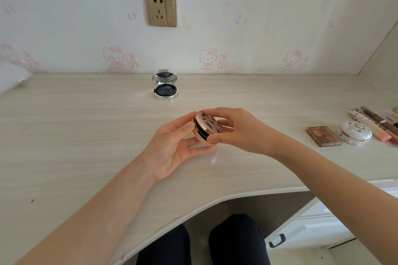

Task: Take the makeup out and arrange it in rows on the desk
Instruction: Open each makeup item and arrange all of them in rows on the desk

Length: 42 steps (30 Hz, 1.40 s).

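The hands are both grasping a pink compact (206, 128) just above the tabletop (86, 125) at the near centre. The left hand (172, 146) is cupping its base and the right hand (239, 129) is pinching its lid, which is standing slightly ajar. Only 1 piece appears placed, a silver compact (165, 88) lying open at the far centre. An eyeshadow palette (324, 135), a white compact (355, 132) and some tubes and pencils (374, 123) are waiting clustered at the right, so most arranging seems left. The pale wood-grain tabletop is meeting cartoon wallpaper with a wall socket (161, 8).
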Available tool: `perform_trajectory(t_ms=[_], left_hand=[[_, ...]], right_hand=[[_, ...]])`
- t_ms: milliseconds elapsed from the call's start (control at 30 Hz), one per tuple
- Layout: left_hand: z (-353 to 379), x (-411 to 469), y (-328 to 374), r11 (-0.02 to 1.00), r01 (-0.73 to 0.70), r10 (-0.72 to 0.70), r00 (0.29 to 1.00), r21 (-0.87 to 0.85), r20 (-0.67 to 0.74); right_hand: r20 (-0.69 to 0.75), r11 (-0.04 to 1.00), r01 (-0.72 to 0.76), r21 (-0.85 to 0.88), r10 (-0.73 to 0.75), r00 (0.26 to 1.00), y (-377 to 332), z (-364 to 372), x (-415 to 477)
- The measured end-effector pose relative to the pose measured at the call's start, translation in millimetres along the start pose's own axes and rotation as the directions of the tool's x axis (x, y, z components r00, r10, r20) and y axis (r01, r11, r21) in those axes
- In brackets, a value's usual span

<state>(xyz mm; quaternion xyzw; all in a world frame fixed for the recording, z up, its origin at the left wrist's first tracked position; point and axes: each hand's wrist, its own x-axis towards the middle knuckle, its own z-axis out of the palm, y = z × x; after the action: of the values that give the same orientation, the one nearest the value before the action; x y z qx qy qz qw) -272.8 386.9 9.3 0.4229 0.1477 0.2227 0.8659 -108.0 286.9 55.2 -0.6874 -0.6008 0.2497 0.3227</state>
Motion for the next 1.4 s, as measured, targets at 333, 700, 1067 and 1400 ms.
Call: perform_trajectory(t_ms=[333, 700, 1067, 1400], left_hand=[[0, 0, -3, 0.429, -0.066, 0.33, 0.94, 0.901, -0.088], [-9, 1, -12, 0.169, -0.004, 0.372, 0.926, 0.986, -0.061], [-12, 2, -17, 0.17, -0.041, 0.391, 0.92, 0.985, -0.03], [-12, 3, -18, 0.171, -0.05, 0.407, 0.913, 0.984, -0.024]], right_hand=[[0.05, 0.977, -0.05, -0.208, 0.062, 0.997, 10, -3, 1], [0.029, 0.96, -0.024, -0.28, 0.033, 0.999, 16, 4, 7], [0.031, 0.961, 0.036, -0.274, -0.029, 0.999, 16, 2, 11], [0.136, 0.958, -0.03, -0.284, 0.072, 0.988, 2, -10, 32]])
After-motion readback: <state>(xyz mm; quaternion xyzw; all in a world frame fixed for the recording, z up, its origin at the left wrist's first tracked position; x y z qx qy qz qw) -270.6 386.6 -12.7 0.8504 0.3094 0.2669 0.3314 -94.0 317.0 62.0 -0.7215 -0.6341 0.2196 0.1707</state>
